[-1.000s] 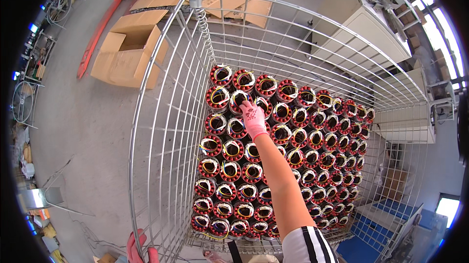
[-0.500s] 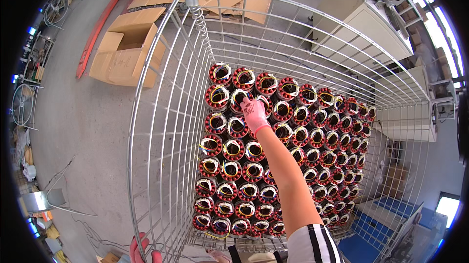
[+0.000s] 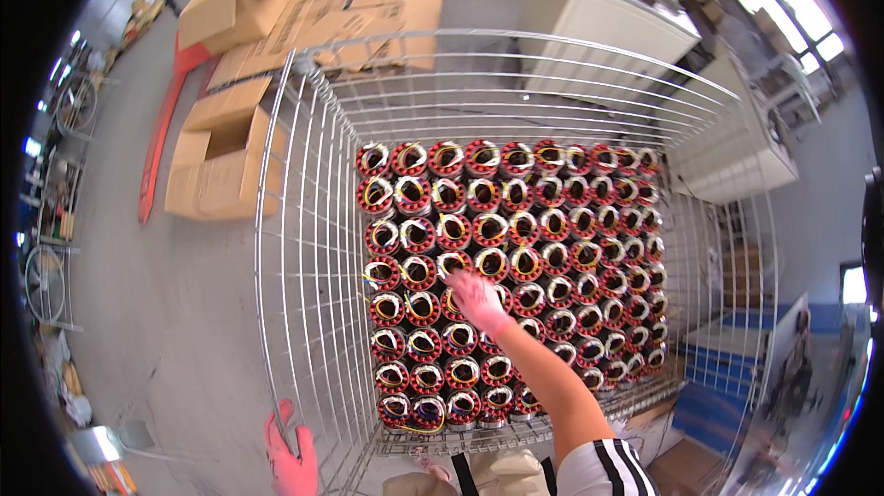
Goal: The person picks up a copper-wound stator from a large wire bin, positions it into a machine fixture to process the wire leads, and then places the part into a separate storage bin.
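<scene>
Rows of motor stators stand upright in a wire cage. Each has a ring of dark red coils with white, yellow and blue lead wires looped at its top. My right hand, in a pinkish-white glove, reaches over them with fingers stretched out, slightly blurred. Its fingertips are at the near edge of one stator left of the middle; whether they touch it I cannot make out. Nothing shows in that hand. My left hand, in a pink glove, is closed around the cage's left rim near the front.
Beyond the cage's far left corner stand an opened cardboard box and another carton near flattened cardboard. A red pallet-jack fork lies beside them. Pale cabinets stand behind the cage; blue panels are at right.
My right hand has moved from a stator near the back to one nearer the middle. The view has shifted, and more of my left hand shows on the rim.
</scene>
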A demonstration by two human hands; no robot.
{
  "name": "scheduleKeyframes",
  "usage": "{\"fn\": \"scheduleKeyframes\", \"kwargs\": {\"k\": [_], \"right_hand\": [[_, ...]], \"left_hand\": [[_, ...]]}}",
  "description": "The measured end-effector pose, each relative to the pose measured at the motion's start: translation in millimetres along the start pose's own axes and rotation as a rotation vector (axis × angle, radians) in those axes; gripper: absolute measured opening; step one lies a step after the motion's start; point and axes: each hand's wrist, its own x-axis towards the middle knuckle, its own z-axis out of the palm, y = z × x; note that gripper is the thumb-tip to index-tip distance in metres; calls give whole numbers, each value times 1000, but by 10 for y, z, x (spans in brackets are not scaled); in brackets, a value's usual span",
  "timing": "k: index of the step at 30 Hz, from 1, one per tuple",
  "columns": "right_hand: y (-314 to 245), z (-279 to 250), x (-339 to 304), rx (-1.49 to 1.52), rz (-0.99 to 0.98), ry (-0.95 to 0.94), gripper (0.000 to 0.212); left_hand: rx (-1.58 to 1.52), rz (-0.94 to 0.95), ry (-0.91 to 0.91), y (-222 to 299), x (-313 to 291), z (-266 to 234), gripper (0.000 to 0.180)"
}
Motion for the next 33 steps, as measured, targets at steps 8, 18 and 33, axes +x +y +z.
{"fn": "scheduleKeyframes", "kwargs": {"k": [8,18,33], "right_hand": [[-68,-359,-3760,162,576,247,28],[-1645,1341,-9362,130,1938,1667,23],[-1815,3810,-10972,1338,2047,1603,38]], "left_hand": [[-115,273,51,-748,379,97,40],[769,1339,495,80,-1175,624,60],[178,1962,-1132,280,-7801,5332,63]]}}
